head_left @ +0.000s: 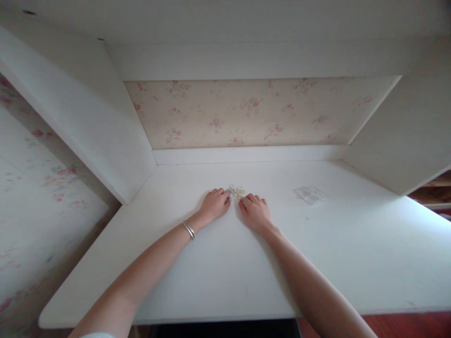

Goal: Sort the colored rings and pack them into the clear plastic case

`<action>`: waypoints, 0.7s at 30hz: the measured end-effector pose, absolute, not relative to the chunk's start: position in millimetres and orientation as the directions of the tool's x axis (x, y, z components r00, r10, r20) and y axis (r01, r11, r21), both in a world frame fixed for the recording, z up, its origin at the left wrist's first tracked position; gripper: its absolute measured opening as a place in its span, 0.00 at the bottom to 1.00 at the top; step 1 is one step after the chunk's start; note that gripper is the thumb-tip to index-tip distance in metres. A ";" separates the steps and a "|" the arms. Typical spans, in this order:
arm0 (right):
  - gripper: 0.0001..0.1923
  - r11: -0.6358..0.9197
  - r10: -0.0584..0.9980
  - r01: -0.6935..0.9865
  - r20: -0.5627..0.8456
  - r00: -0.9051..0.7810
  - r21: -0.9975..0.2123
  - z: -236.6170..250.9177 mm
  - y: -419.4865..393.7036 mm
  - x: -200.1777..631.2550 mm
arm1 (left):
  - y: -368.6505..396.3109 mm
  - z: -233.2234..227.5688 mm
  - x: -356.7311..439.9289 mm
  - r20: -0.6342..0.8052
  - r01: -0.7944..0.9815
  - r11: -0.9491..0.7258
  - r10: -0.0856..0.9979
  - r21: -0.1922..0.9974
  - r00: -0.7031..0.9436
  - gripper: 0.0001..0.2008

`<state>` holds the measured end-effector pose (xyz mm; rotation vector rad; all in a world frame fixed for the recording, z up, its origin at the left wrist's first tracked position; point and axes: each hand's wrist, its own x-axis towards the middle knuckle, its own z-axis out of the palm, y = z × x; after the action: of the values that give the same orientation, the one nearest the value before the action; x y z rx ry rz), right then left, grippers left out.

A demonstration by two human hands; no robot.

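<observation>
A small pile of thin wire-like loops (pixel 239 191), some pale gold and some silvery grey, lies on the white desk (pixel 218 267); they are too small to tell whether they are paper clips or rings. My left hand (pixel 214 205), with silvery bangles (pixel 188 230) on the wrist, rests at the pile's left side. Its fingers are curled in toward the thumb, and what lies between them is hidden. At the pile's right edge, my right hand (pixel 254 211) is also curled, its fingertips down by the loops. Whether it pinches a loop cannot be made out.
A clear plastic bag (pixel 310 194) lies flat to the right of my hands. White side panels (pixel 81 103) and an overhead board (pixel 246 28) enclose the desk, with floral wallpaper (pixel 246 112) behind. The desk's front edge (pixel 218 321) runs along the bottom.
</observation>
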<state>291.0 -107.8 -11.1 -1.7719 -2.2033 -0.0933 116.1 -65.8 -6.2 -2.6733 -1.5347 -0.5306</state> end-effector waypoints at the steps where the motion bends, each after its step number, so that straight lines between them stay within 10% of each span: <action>1: 0.18 0.230 0.944 0.963 0.274 -0.185 -0.142 -11.7 -107.9 290.8 | -64.3 -6.5 117.6 0.299 0.842 -0.513 0.840 0.167 0.453 0.11; 21: 0.19 0.237 0.965 0.928 0.182 -0.191 -0.286 -11.4 -114.2 293.5 | -118.4 4.1 49.9 0.121 0.543 -0.249 0.958 0.802 0.261 0.13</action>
<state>293.5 -114.2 -11.4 -1.7545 -2.1953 0.1594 49.9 -118.4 4.1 -2.9149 -2.0884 -1.2797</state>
